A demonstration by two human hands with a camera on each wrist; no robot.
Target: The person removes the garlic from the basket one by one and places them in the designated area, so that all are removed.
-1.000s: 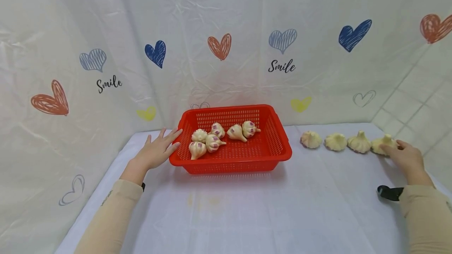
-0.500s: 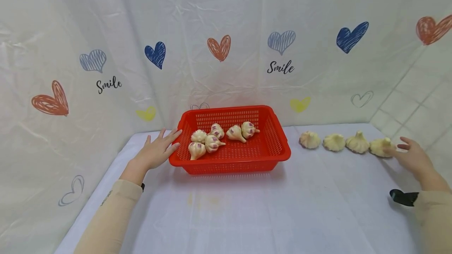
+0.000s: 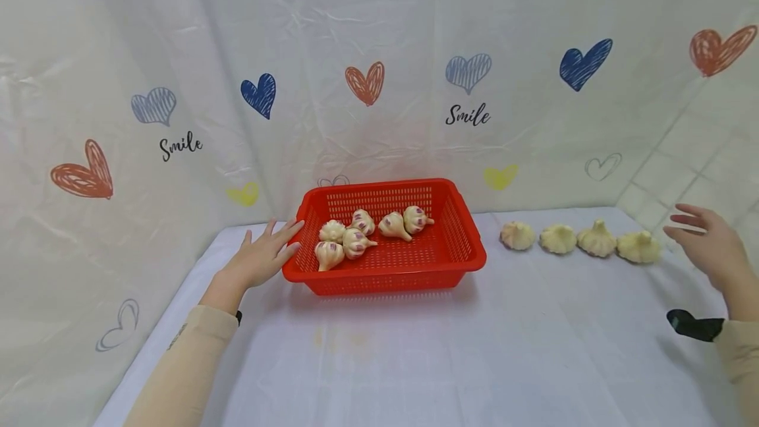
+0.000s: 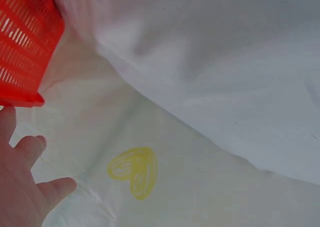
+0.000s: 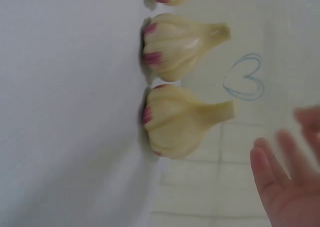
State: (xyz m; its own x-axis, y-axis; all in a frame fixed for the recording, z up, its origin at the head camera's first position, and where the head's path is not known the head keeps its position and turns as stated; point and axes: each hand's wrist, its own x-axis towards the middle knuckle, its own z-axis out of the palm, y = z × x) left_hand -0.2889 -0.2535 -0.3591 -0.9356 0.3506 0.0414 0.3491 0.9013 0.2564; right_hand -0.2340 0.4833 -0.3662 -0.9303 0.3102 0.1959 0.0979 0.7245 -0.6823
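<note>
My left hand (image 3: 255, 259) rests with spread fingers on the left rim of a red slotted plastic basket (image 3: 385, 282); the left wrist view shows a fingertip right at the basket's rim (image 4: 22, 99). Several purple-marked garlic bulbs (image 3: 356, 242) lie inside, mostly toward its left. To the right, several more garlic bulbs stand in a row on the table, stems up, the last garlic bulb (image 3: 638, 247) at the right end. Beyond that end my right hand (image 3: 714, 246) is raised, holding nothing, its fingers loosely bent. In the right wrist view the hand (image 5: 290, 182) is apart from the end bulb (image 5: 175, 121).
A white cloth covers the table (image 3: 385, 361). Behind and beside it hangs a pale curtain (image 3: 403, 137) printed with hearts and "Smile". Dark straps (image 3: 694, 326) show at the wrists.
My right hand has let go of the garlic bulb at the row's right end and drawn away up and to the right. My left hand stays on the basket rim.
</note>
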